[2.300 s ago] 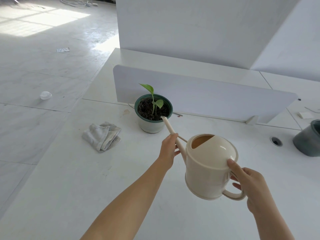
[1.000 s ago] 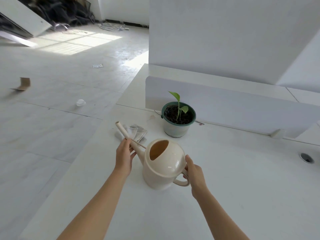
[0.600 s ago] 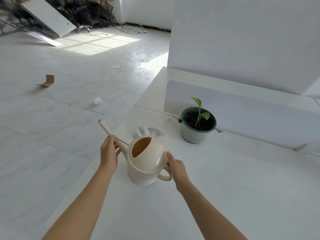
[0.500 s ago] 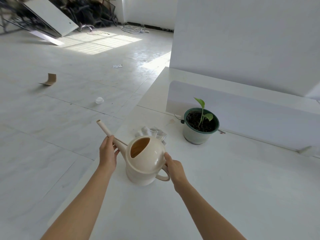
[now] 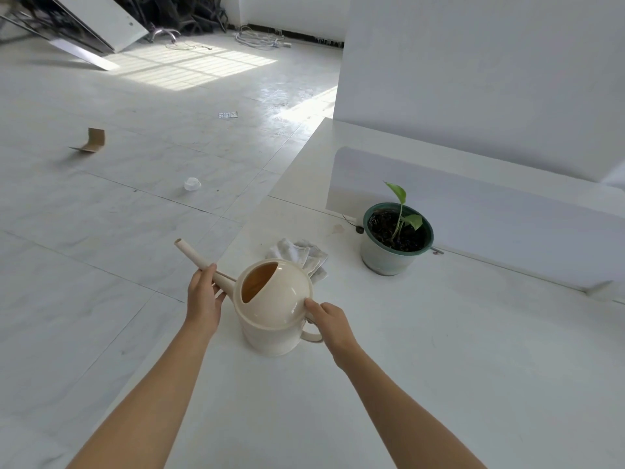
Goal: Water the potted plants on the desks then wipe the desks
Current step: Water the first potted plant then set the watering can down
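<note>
I have the left hand wrapped round the spout and the right hand holding the handle of the watering can (it sits on the desk). The potted plant is at two o'clock from the can, and the cloth is at one o'clock.

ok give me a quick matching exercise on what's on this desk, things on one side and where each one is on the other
Things:
1. watering can
2. cloth
3. plant pot
4. left hand

Places:
a. right in front of the divider
b. wrapped round the spout
c. crumpled just behind the watering can
d. near the desk's left edge, its handle held by the right hand

Pairs: 1-d, 2-c, 3-a, 4-b
</note>
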